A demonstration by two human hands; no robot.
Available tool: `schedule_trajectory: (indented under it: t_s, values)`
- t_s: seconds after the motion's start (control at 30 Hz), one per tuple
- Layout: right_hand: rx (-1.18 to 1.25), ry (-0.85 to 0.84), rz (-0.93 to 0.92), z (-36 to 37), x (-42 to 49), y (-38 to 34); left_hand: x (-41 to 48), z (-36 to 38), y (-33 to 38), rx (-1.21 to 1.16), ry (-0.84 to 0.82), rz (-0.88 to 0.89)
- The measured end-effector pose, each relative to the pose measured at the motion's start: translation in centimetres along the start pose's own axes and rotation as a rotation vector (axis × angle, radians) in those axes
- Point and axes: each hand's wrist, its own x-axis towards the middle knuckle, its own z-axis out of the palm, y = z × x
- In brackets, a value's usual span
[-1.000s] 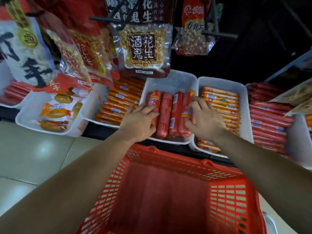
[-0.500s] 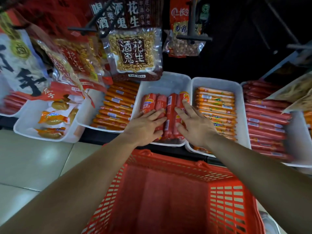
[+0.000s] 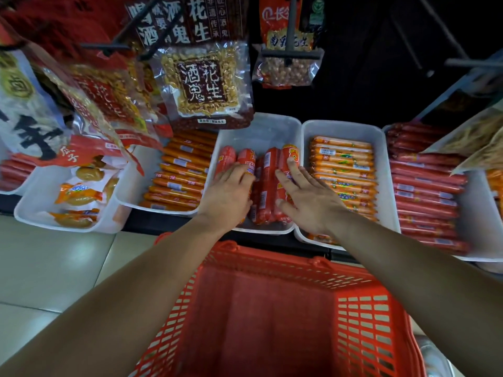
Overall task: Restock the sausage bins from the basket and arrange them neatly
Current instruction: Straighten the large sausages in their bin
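Several thick red sausages (image 3: 268, 183) lie lengthwise, side by side, in the middle white bin (image 3: 261, 131). My left hand (image 3: 227, 197) rests flat on the left ones, fingers straight. My right hand (image 3: 307, 202) lies on the right ones with its fingers spread and straight. The red plastic basket (image 3: 362, 317) stands below my arms; the part of its inside that I can see holds nothing.
White bins flank the middle one: thin orange sausages (image 3: 179, 175) to the left, orange-yellow sausages (image 3: 344, 170) to the right, long red sausages (image 3: 427, 197) further right. A bin of yellow snack packs (image 3: 76, 194) sits far left. Peanut bags (image 3: 204, 85) hang on hooks overhead. Pale floor tiles lie lower left.
My right hand has slid from the right edge of the thick red sausages onto their tops, fingers spreading. My left hand stays on the left ones. The sausages now lie closer together.
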Motion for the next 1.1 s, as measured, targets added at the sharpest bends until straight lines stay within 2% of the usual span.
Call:
schedule_trajectory:
  t_s: [0.1, 0.2, 0.37, 0.67, 0.83, 0.93, 1.1]
  values:
    - [-0.006, -0.003, 0.001, -0.1, 0.0, 0.1, 0.3, 0.4, 0.3, -0.2, -0.127, 0.074]
    - [-0.011, 0.001, -0.002, 0.0, 0.0, 0.2, 0.4, 1.0, 0.2, -0.086, -0.248, 0.121]
    - [-0.019, 0.016, -0.006, -0.1, -0.1, 0.3, 0.3, 1.0, 0.2, 0.033, -0.337, 0.112]
    - [-0.04, 0.027, 0.013, -0.3, -0.3, -0.1, -0.1, 0.7, 0.3, 0.063, -0.273, 0.065]
    - [-0.026, 0.04, 0.025, -0.5, -0.4, -0.3, -0.5, 0.6, 0.3, 0.053, -0.166, 0.068]
    - [-0.059, 0.039, 0.022, -0.1, -0.3, 0.0, -1.2, 0.7, -0.5, 0.093, -0.169, 0.07]
    - [-0.053, 0.058, 0.02, 0.4, 0.0, 0.2, -1.0, 0.0, -0.5, -0.135, -0.099, -0.029]
